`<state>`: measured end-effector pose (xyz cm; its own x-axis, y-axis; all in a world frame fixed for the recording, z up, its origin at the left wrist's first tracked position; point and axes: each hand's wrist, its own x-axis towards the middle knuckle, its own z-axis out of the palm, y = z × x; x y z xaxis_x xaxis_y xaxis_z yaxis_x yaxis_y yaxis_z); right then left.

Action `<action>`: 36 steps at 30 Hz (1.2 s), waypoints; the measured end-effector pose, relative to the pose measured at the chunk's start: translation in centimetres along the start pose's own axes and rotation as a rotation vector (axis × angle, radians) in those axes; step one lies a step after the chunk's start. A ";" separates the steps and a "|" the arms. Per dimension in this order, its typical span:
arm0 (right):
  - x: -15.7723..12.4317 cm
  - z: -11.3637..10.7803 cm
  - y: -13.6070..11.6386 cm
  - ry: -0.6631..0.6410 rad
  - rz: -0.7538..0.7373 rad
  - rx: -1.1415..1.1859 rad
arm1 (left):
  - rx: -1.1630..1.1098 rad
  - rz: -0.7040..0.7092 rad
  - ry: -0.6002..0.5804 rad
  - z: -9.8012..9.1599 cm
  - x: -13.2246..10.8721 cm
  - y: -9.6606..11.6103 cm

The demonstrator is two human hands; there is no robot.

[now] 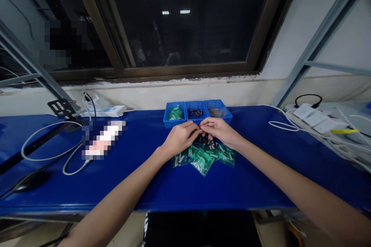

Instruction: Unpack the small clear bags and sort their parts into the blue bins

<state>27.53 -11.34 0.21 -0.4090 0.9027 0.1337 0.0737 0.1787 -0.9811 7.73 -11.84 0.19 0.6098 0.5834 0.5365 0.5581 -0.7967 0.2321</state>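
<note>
Nothing could be read. The green packets point(203, 158) at six o'clock, the white cards point(317, 119) at three o'clock and the white device point(108, 111) at ten o'clock showed no legible marks; the pixelated block point(101, 139) at nine o'clock was blurred.

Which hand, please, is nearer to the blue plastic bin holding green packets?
Left: the left hand lies just in front of the blue plastic bin; the right hand lies farther right, past the middle bin.
</note>
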 end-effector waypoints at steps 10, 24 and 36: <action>0.1 -1.3 -0.2 -0.112 0.220 0.111 | -0.067 -0.029 -0.039 0.0 0.1 0.3; 0.6 -1.4 -0.6 0.171 -0.020 0.449 | 0.059 -0.165 0.040 -0.5 0.2 -0.2; 0.4 -1.7 0.7 0.012 -0.134 -0.803 | 0.019 -0.081 -0.216 0.0 0.0 -0.8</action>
<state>28.94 -10.18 -0.16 -0.4515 0.8569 0.2486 0.6565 0.5078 -0.5579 7.30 -11.23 -0.04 0.6675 0.6676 0.3298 0.6198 -0.7436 0.2509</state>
